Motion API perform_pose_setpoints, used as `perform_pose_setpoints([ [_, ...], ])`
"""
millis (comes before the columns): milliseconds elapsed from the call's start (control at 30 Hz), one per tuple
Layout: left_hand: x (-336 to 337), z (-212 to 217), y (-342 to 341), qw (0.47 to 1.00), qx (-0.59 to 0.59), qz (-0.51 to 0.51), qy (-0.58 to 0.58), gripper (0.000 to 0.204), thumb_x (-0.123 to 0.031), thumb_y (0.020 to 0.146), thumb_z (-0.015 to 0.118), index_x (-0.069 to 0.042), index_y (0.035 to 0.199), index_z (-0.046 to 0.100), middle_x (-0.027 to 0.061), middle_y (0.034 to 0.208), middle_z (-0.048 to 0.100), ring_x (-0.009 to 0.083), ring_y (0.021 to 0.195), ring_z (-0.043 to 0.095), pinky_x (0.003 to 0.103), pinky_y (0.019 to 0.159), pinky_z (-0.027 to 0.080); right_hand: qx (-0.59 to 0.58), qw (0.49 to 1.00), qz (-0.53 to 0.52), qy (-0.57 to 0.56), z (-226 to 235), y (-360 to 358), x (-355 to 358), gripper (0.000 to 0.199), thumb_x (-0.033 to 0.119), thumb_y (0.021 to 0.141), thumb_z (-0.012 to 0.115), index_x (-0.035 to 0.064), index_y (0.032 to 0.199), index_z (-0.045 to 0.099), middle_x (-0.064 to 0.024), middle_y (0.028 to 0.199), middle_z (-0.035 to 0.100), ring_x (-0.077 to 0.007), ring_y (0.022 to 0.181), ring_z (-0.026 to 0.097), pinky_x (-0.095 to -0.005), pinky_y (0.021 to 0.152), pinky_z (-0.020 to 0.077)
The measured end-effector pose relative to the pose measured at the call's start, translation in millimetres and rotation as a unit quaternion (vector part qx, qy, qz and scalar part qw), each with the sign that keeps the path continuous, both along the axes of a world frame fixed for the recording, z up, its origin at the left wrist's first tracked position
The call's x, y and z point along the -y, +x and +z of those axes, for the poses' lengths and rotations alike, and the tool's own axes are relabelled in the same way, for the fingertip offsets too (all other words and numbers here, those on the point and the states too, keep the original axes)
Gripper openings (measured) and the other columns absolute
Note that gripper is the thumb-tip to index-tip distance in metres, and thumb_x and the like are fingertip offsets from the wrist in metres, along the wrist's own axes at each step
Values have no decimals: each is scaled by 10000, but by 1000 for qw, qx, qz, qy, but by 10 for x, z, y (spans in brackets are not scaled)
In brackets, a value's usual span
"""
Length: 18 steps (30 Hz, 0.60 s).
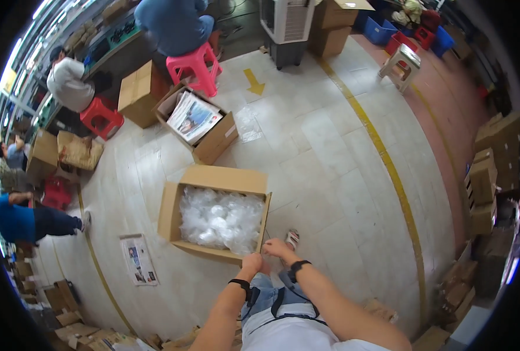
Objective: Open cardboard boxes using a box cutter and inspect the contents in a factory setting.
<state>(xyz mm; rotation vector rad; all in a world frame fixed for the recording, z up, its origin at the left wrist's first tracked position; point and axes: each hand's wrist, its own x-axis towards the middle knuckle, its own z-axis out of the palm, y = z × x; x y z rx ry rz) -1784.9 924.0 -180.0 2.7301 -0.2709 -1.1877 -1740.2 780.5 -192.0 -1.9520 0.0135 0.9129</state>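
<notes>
An open cardboard box (249, 179) stands on the floor in front of me, its flaps folded outward. Crumpled clear plastic wrap (219, 219) fills it. At the near right corner of this box, my left hand (251, 265) is closed on the near edge, with the fingertips mostly hidden. Just to its right, my right hand (277, 248) is closed at the right-hand flap, its fingers curled toward the same corner. The two hands are close together. Each wrist wears a black band.
Beyond stands a second box (219, 140) holding newspapers (193, 117), beside a closed carton (140, 93). A newspaper sheet (138, 260) lies on the floor at left. People sit on red and pink stools (193, 64) at benches. An air cooler (286, 29) stands far off; cartons (483, 187) line the right.
</notes>
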Motion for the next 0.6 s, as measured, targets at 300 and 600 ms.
perform_pose_setpoints([
  [300, 1223, -49, 856, 946, -81, -312, 19, 315, -333, 814, 501, -73, 821, 678, 160, 869, 651, 303, 839, 630, 429, 715, 502, -34, 966, -235, -103, -223, -978, 3159, 285, 272, 776, 485, 47, 807, 658, -130, 786, 662, -254, 678, 646, -365, 633, 509],
  [600, 2425, -190, 2081, 894, 55, -435, -88, 328, -243, 876, 419, -2, 797, 627, 139, 695, 656, 279, 556, 639, 350, 468, 516, -75, 887, -372, -265, 123, -2440, 5437, 184, 180, 679, 527, 50, 661, 656, -173, 700, 631, -318, 679, 625, -406, 610, 496],
])
